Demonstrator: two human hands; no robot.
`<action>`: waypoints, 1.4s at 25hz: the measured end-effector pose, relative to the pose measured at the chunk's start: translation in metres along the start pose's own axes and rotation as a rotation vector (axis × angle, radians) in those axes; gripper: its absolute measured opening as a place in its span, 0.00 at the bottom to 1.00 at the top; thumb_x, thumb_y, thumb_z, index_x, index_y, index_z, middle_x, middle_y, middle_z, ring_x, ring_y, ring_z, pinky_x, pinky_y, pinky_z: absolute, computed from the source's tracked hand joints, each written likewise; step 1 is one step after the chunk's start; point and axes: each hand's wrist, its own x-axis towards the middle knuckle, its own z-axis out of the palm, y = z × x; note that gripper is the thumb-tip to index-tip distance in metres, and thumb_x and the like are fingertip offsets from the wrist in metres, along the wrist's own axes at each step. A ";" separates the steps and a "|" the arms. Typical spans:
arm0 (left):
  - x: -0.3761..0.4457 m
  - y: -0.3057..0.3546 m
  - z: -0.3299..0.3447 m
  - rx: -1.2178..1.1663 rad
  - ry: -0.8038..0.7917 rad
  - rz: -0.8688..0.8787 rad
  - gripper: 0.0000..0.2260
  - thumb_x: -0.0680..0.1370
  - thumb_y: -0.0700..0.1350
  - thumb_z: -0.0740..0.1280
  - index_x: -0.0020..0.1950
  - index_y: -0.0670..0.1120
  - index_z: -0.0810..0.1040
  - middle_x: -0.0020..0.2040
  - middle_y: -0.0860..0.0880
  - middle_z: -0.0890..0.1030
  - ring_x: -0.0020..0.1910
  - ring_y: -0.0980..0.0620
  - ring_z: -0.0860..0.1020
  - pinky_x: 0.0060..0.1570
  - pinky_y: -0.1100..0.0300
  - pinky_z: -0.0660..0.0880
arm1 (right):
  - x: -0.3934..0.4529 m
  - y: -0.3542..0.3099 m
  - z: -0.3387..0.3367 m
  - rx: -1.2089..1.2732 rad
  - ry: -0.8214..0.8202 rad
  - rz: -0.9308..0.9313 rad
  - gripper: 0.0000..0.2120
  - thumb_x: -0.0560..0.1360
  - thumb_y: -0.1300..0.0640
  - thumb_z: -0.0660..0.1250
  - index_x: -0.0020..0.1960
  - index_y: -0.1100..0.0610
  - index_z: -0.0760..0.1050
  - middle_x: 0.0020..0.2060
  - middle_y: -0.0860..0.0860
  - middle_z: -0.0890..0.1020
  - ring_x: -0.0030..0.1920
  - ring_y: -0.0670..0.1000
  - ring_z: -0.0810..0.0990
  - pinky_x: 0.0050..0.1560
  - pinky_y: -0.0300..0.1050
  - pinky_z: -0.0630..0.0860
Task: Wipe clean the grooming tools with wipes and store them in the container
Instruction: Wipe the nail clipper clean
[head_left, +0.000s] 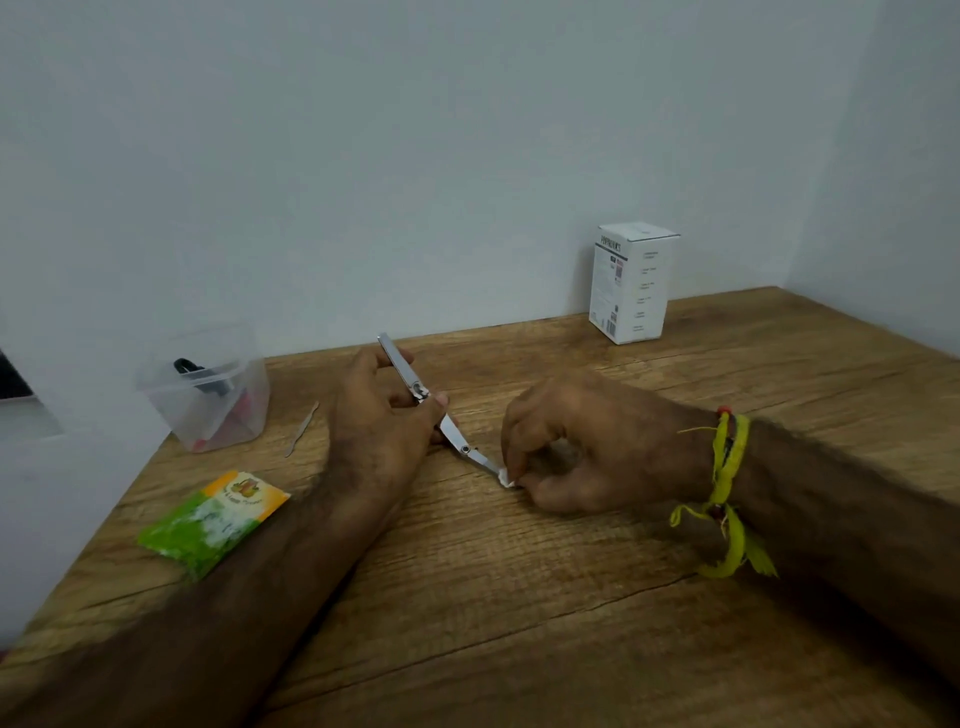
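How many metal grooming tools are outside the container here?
2. A nail clipper held in the left hand, and a thin metal tool lying on the table beside the container. Others may be inside it.

I work at a wooden table (519, 597) set into a corner of pale walls. At its far left stands a clear plastic container (208, 402), with a slim metal tool (302, 428) lying just beside it on the wood. Nearer me lies a green and orange wipe sachet (213, 519). A white carton (631, 283) stands upright at the back right.
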 end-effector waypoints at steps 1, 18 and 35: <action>0.000 0.001 0.000 -0.004 0.009 -0.013 0.22 0.74 0.38 0.75 0.65 0.47 0.72 0.45 0.44 0.85 0.43 0.47 0.86 0.46 0.45 0.83 | -0.001 0.000 -0.002 0.031 -0.019 0.021 0.04 0.71 0.57 0.73 0.45 0.54 0.85 0.44 0.46 0.84 0.46 0.45 0.82 0.47 0.50 0.80; -0.020 0.025 -0.001 -0.201 -0.325 -0.009 0.14 0.83 0.40 0.62 0.66 0.54 0.76 0.40 0.45 0.84 0.28 0.52 0.77 0.25 0.62 0.72 | 0.005 0.015 0.012 1.368 0.517 0.451 0.10 0.71 0.59 0.70 0.50 0.63 0.81 0.45 0.60 0.84 0.41 0.54 0.83 0.35 0.45 0.80; -0.018 0.020 0.001 -0.072 -0.289 0.072 0.04 0.75 0.44 0.75 0.41 0.46 0.85 0.29 0.55 0.81 0.21 0.63 0.74 0.24 0.73 0.66 | 0.007 -0.001 0.030 0.295 0.718 0.233 0.03 0.74 0.57 0.72 0.47 0.51 0.83 0.38 0.43 0.83 0.42 0.45 0.82 0.40 0.39 0.80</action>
